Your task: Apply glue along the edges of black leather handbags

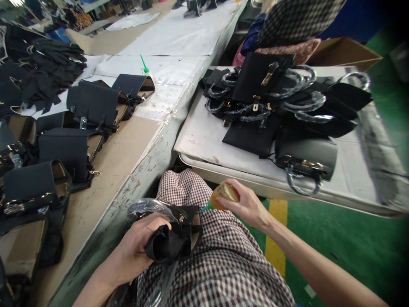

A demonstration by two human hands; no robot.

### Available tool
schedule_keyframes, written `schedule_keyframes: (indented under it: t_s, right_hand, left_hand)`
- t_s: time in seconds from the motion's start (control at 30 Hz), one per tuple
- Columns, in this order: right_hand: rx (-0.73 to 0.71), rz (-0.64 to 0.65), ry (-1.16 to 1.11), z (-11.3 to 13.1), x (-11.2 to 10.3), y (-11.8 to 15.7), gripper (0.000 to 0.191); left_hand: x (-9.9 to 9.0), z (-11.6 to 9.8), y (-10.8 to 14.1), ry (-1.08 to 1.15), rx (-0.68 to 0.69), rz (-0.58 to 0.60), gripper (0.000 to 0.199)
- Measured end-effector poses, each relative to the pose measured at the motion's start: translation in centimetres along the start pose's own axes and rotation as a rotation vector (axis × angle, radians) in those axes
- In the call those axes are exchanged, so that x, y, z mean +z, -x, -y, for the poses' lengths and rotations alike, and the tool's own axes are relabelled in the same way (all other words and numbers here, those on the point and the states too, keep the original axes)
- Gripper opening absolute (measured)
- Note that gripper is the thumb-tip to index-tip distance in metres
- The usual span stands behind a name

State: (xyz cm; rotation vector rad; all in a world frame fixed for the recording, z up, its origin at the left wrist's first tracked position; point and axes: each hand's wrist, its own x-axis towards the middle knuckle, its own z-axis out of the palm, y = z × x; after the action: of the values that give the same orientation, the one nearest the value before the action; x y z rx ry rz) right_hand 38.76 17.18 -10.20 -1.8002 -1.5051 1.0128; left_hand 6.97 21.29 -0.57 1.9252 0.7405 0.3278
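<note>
Held bag (191, 213) is on the checked cloth (223, 247) over the lap; left hand (140, 238) grips it, right hand (244, 200) is closed on a squeeze bottle (226, 196), green nozzle (206, 207) at the bag's edge, contact unclear. Looks mid-work: held bag's lining shows. Left of it, open bags (64, 151) on the long table (128, 164) are probably left to do; beyond it to the right, piled bags (255, 76) on the white side table (204, 143) may be done, can't confirm. Green floor (319, 230) with yellow stripe (276, 238) right of held bag.
</note>
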Motion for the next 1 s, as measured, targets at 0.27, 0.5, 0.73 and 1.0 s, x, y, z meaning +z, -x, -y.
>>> schedule_keyframes:
  t_s: [0.27, 0.5, 0.73, 1.0]
  right_hand:
    - [0.092, 0.098, -0.057, -0.3, -0.6, 0.8, 0.041]
    - [0.131, 0.001, -0.14, -0.8, 0.1, 1.4, 0.045]
    - [0.203, 0.066, -0.222, -0.7, -0.1, 2.4, 0.044]
    - [0.233, 0.055, -0.253, -0.1, -0.7, 3.2, 0.047]
  left_hand:
    - [0.4, 0.2, 1.1, -0.017, -0.118, 0.061, 0.012]
    - [0.9, 0.2, 2.2, -0.029, -0.151, 0.065, 0.008]
    - [1.9, 0.2, 3.0, -0.034, -0.188, 0.064, 0.007]
    - [2.1, 0.7, 4.3, -0.053, -0.24, 0.06, 0.016]
